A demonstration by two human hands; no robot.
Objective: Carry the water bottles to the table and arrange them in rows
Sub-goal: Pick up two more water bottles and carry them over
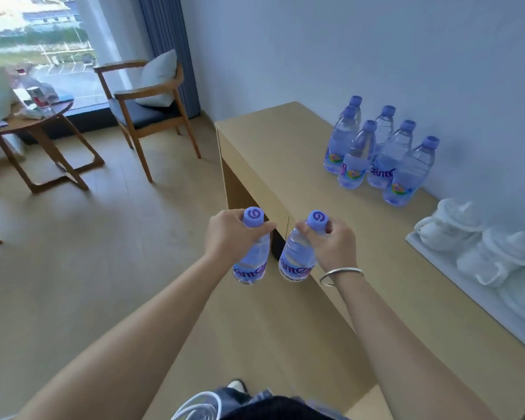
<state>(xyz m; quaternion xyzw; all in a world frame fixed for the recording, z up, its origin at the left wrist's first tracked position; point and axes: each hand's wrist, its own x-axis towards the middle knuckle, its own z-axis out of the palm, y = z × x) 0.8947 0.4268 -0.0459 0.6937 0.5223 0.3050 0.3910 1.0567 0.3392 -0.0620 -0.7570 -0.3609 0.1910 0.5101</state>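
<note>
Six bottles (376, 153) stand clustered on the bench (285, 165), far end, against the wall (376, 56) — tray (431, 253) nearer, to their right; chair (146, 107) and round table (34, 119) left of the bench.

Clear water bottles (376, 153) with purple caps and swirl-printed purple labels stand on a tan table (279, 165).

daylight is entering through a window (37, 40) beside a curtain (167, 47); a cushioned wooden armchair (146, 110) and round side table (40, 128) are standing on pale wood floor (88, 268) below a white wall (346, 50).
</note>
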